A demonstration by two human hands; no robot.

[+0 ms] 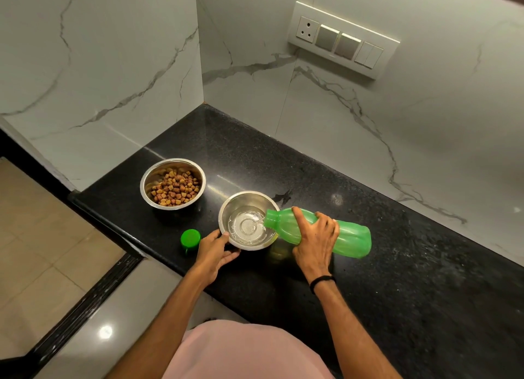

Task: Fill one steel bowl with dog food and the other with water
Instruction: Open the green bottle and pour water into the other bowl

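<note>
Head view: the right hand (314, 237) grasps the translucent green plastic bottle (350, 237), tipped nearly flat so water runs into the round steel water bowl (246, 194) near the black granite countertop's (368, 279) front edge. The left hand (215, 248) grips its near rim, probably to steady it. The steel kibble bowl (150, 177) sits toward the left end and the green screw cap (190, 238) by the front edge, both apart from the pour.

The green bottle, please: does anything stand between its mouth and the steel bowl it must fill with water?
Nothing visible does. The right hand tilts the green bottle with its open mouth over the rim of the near steel bowl, and water falls straight in. The green cap lies left of the bowl.
</note>
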